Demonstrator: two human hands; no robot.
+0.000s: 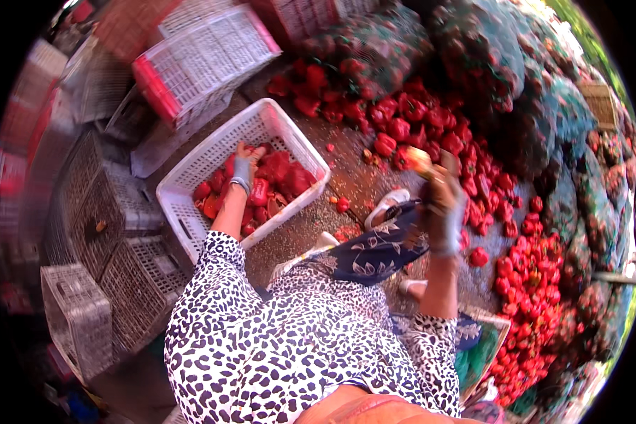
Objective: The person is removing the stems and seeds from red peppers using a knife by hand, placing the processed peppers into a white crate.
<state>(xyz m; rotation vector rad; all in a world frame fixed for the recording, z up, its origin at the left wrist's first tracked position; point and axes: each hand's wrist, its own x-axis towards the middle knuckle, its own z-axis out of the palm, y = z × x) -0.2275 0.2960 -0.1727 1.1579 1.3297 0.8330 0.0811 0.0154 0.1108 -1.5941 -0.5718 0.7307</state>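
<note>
Head view, left hand [244,164]: rested among red peppers [275,168] inside the white crate [215,152], left; I couldn't tell its grip.
Head view, right hand [442,201]: raised, blurred, pinched a yellow-orange piece [418,161].
Pepper heap [530,290]: lay right, beside net sacks [487,53].

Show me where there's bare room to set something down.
The seed-strewn brown floor has a mostly bare strip between the white rectangular plastic crate and the heaped red bell peppers; small red scraps dot it. The right is crowded with peppers and green mesh sacks, the left with grey plastic crates.
</note>
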